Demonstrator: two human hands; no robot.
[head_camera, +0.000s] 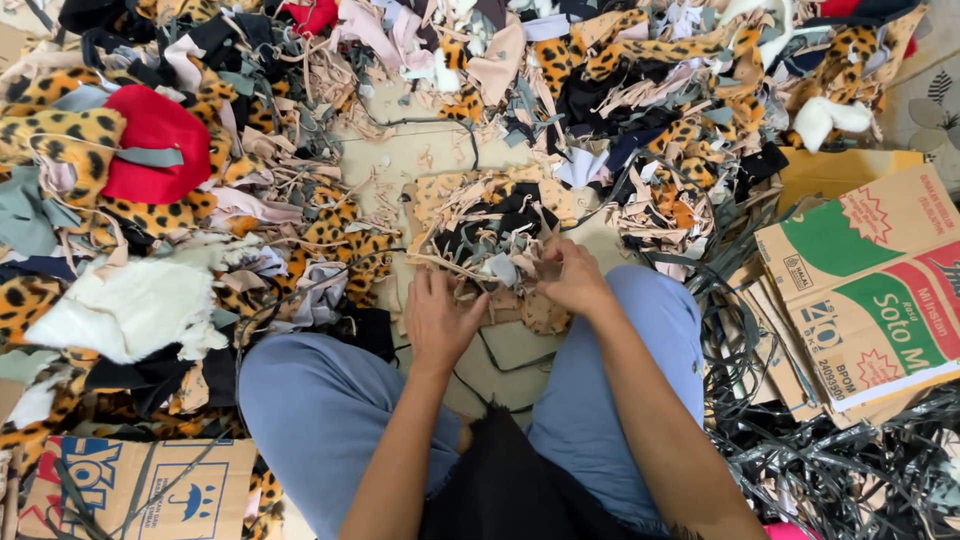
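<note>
Much here is hard to read. The small scrap pile (495, 245) in front of the person is a tangle of beige, black and grey-green fabric strips, and single pieces cannot be told apart. The fingertips of both hands sink into its near edge, so what each finger pinches is partly hidden. The person's body is cut off at the bottom edge; only the forearms, the knees in blue jeans (320, 400) and a dark frayed cloth (510, 480) on the lap show.

The left hand (440, 320) lies palm down against the near left edge of the small scrap pile, fingers spread loosely and touching the strips; whether it grips any is unclear. The right hand (572, 278) sits at the pile's near right edge, fingers curled narrow and pinching a beige strip. The two hands are close together, with the pile just beyond them.

The pile rests on a pale floor (420, 150), bare only in a patch beyond it. Around that patch lies a far bigger heap of offcuts: leopard-print pieces (60, 140) and a red cloth (150, 150) left of the pile, white fleece (130, 305) nearer on the left. Right of the pile lie flattened cardboard boxes (870, 290) and a snarl of dark plastic strapping (840, 460). Another cardboard box (140, 490) lies near the left knee.
</note>
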